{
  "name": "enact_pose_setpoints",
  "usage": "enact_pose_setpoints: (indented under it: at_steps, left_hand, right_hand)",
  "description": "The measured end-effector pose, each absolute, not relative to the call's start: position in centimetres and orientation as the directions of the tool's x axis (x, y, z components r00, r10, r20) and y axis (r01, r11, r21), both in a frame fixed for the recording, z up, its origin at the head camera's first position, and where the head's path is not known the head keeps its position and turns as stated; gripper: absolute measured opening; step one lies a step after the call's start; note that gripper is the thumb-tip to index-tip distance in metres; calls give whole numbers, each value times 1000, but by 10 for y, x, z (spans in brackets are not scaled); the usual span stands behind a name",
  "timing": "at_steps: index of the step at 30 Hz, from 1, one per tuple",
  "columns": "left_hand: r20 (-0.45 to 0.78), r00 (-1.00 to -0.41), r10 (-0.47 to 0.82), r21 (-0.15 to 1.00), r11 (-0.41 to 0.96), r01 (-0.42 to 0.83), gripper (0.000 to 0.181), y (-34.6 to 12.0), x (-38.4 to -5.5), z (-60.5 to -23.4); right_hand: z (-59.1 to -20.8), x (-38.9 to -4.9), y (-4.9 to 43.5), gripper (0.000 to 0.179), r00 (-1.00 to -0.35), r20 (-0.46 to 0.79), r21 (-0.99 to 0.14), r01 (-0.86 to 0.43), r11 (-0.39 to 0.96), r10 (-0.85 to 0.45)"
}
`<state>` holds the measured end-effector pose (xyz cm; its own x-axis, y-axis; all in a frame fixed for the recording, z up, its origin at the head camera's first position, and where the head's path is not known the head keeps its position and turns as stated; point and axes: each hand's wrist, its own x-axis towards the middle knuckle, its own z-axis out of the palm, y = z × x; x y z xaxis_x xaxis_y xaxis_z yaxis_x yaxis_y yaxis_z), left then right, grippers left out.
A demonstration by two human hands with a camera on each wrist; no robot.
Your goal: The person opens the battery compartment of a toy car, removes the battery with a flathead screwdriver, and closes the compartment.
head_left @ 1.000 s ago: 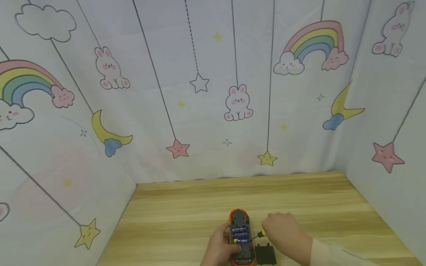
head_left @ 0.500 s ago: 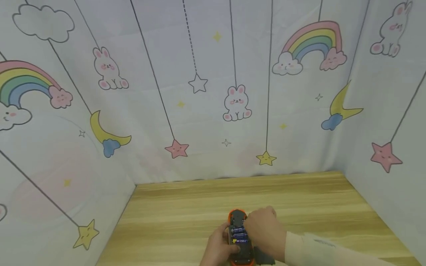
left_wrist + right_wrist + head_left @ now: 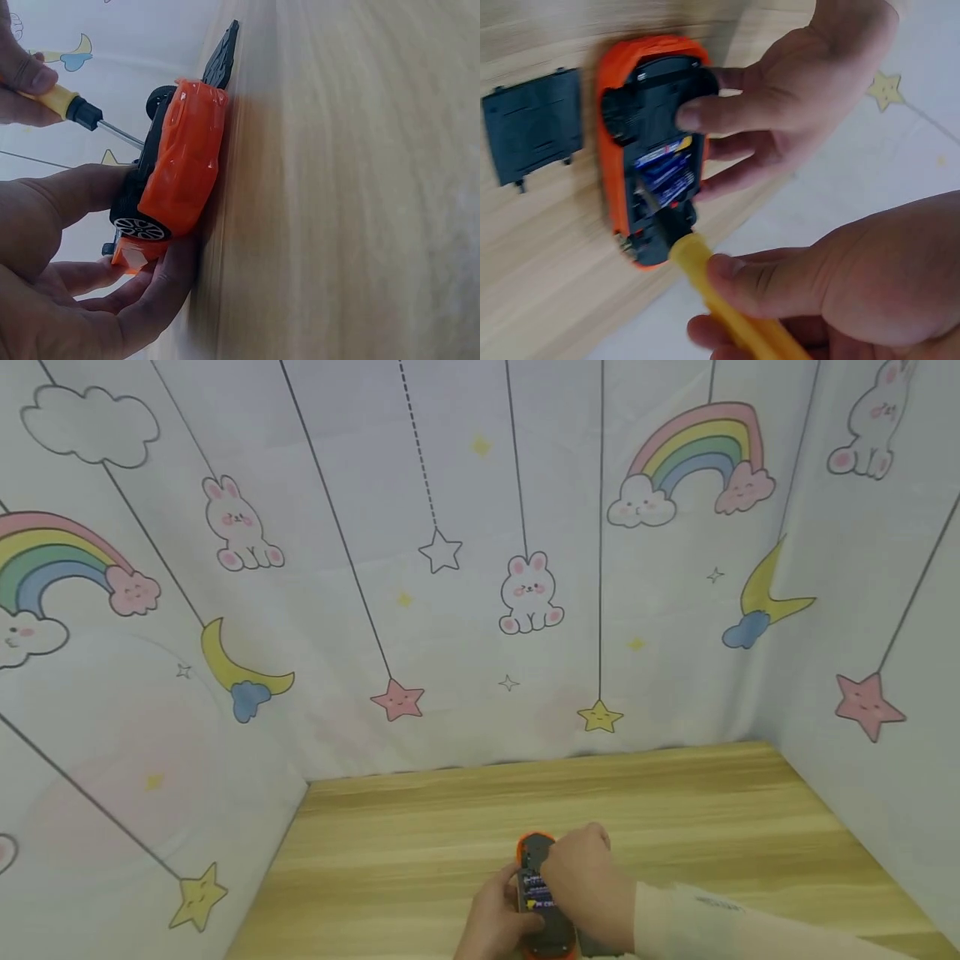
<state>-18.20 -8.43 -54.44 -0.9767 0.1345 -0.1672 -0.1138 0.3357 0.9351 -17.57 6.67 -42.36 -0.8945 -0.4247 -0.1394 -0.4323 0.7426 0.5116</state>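
Observation:
An orange toy car (image 3: 184,154) lies upside down on the table, its black underside facing up. My left hand (image 3: 491,914) grips it by the sides, with the thumb across the underside. Several blue batteries (image 3: 665,176) sit in its uncovered battery compartment. In my right hand (image 3: 588,885) I hold a screwdriver (image 3: 705,277) by its yellow handle. Its metal shaft (image 3: 120,135) points down into the car, and the right wrist view puts the tip at the batteries' edge. Whether the tip touches a battery is not clear. From the head camera, my right hand hides the screwdriver.
The black battery cover (image 3: 536,124) lies on the wood-grain table (image 3: 390,843) beside the car, mostly hidden under my right hand in the head view. Pale curtains (image 3: 465,635) with rabbits, stars and rainbows close off the back and both sides.
My right hand has moved left with the screwdriver, over the car, and now covers part of the compartment and the battery cover. The left hand and the car stay nearly in place.

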Motion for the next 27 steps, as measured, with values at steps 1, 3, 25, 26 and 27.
enact_pose_setpoints:
  at_steps: [1, 3, 25, 26, 27]
  left_hand:
    - [-163, -978, 133, 934, 339, -110, 83, -84, -182, -544]
    - [-162, -978, 130, 931, 349, -107, 83, -85, -182, -543]
    - [-171, -977, 125, 926, 360, -116, 83, -85, -181, -541]
    - [-175, -977, 122, 923, 366, -120, 83, -85, -182, -540]
    - [-181, -976, 118, 920, 371, -126, 83, -84, -182, -540]
  right_hand:
    - [-424, -177, 71, 25, -894, -131, 483, -435, 759, -429]
    - [-426, -178, 82, 27, -888, -91, 419, -446, 791, -451]
    - [-475, -179, 167, 16, -762, 246, 66, -603, 795, -599]
    - [-478, -178, 170, 17, -754, 266, 48, -612, 789, -601]
    - [-481, -178, 173, 17, -746, 288, 24, -621, 783, -601]
